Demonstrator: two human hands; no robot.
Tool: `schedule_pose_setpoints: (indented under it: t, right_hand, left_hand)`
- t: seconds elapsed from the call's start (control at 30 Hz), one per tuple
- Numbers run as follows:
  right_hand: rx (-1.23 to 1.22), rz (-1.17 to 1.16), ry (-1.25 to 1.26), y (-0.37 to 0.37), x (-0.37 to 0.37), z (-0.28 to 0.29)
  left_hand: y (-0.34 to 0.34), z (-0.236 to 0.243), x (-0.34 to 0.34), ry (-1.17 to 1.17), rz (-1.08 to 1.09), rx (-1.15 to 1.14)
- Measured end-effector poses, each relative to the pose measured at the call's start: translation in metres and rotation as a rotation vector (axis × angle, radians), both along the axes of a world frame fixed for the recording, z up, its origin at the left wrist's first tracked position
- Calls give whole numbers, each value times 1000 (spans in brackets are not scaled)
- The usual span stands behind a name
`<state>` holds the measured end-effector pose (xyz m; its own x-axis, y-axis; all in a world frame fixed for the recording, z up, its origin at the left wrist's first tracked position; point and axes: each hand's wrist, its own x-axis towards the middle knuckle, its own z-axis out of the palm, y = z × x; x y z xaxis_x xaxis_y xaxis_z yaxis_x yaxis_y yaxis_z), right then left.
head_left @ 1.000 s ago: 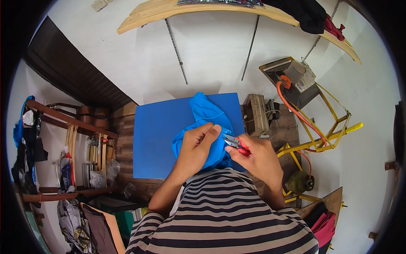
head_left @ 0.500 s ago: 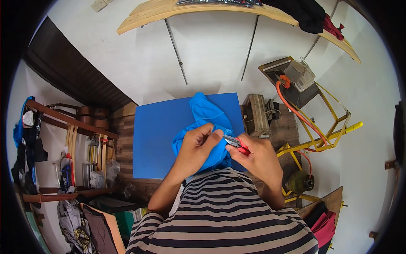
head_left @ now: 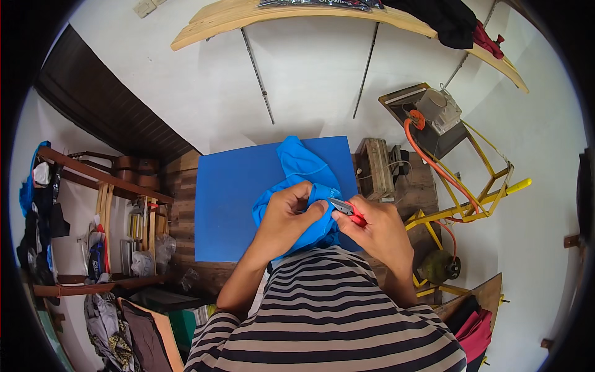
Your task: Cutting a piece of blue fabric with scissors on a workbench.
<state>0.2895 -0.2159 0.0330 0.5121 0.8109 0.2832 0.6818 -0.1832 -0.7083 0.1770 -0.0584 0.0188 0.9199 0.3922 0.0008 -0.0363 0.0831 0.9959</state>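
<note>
My left hand (head_left: 288, 220) pinches a bright blue piece of fabric (head_left: 297, 158), which is bunched on a darker blue tabletop (head_left: 229, 204) with one part stretched toward the far edge. My right hand (head_left: 378, 232) is closed round small red-handled snips (head_left: 343, 208). Their grey blades point left, at the fabric just beside my left thumb, over what looks like a seam with small pale marks. Whether the tips touch the cloth I cannot tell. Both hands are close to my striped shirt, at the near side of the table.
A wooden shelf (head_left: 297, 18) with folded dark items runs along the far wall. Right: a yellow metal frame (head_left: 483, 204) with machinery and hose, wooden crates (head_left: 375, 167), a green gas cylinder (head_left: 437, 266). Left: racks (head_left: 108, 161) with clothing, guitar-like brown objects, boards and bags.
My left thumb has moved down along the fabric, and its fingers have shifted slightly. The snips' blades look closer together than a second ago. The cloth's far part lies as before.
</note>
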Motion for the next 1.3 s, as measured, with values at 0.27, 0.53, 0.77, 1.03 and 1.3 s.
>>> schedule_pose_setpoints:
  t: [0.27,0.53,0.77,1.03,1.3]
  right_hand:
    - [-36,26,-25,0,2,2]
    - [-27,52,32,2,3,1]
    - [59,38,115,6,5,0]
    - [238,-99,428,15,4,-4]
    - [362,-115,312,30,-3,-18]
  left_hand:
    - [-1,4,-1,4,-33,-30]
    - [0,2,1,8,-8,-20]
    - [-2,5,0,-4,-15,-60]
    - [2,7,3,29,56,3]
    - [-2,10,5,-5,128,73]
